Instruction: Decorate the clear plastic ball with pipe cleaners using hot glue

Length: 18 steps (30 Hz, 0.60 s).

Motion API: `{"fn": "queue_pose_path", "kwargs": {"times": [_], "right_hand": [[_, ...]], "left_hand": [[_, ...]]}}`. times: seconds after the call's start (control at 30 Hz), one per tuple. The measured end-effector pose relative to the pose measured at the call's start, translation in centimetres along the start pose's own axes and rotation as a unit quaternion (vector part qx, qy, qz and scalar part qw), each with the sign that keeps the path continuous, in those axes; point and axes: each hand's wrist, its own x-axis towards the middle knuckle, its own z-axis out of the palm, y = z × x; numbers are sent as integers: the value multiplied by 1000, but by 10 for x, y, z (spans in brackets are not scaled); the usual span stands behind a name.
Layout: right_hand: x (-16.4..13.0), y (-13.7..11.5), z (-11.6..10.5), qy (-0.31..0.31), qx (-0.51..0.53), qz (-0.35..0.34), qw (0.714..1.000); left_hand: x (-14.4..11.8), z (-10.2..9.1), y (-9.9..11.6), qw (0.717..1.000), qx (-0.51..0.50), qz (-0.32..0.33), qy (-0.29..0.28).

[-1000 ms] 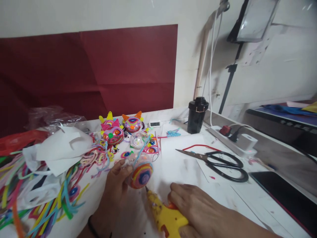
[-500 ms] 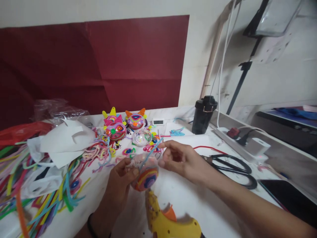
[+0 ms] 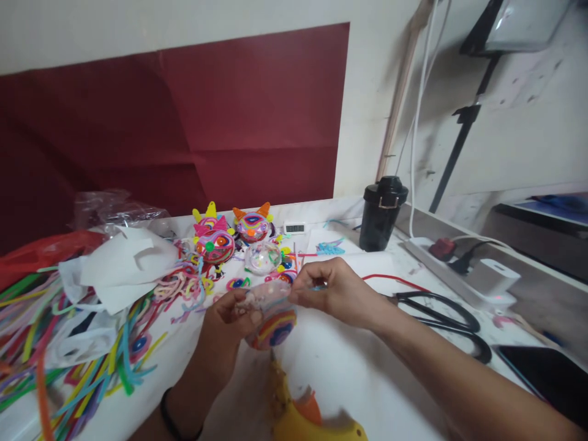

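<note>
My left hand (image 3: 229,334) is closed on the edge of a clear plastic ball (image 3: 274,318). Curved bands of yellow, orange and purple fuzzy strip cover its lower part. Pinched in my right hand (image 3: 328,291) is a light blue pipe cleaner (image 3: 281,301), which runs across the clear part of the ball; some of it is hidden by the fingers. Just below the ball stands a yellow glue gun (image 3: 312,422) with an orange trigger, its nozzle close under the ball. Neither hand touches the gun.
Loose pipe cleaners (image 3: 92,380) and white paper (image 3: 124,263) lie left. Decorated balls (image 3: 252,226), a clear ball half (image 3: 263,257) and a small digital clock (image 3: 294,228) are behind. Rightward are a black bottle (image 3: 383,214), scissors (image 3: 443,315), a phone (image 3: 542,373) and a power strip (image 3: 463,282).
My right hand has closed in on the ball, and the blue pipe cleaner that stuck up at a slant now lies across it. The view has shifted slightly.
</note>
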Motion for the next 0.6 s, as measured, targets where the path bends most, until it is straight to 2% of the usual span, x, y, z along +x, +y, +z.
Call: {"fn": "queue_pose_path", "kwargs": {"times": [0.1, 0.2, 0.37, 0.6], "right_hand": [[3, 1, -4, 0, 40, 17, 999], [7, 2, -10, -9, 95, 68, 993], [11, 7, -17, 22, 133, 135, 982], [15, 21, -19, 21, 137, 172, 975]], "left_hand": [[5, 7, 4, 1000, -8, 5, -20], [13, 14, 4, 998, -13, 15, -55], [25, 23, -3, 993, -29, 6, -112], [35, 24, -17, 990, -69, -31, -120]]}}
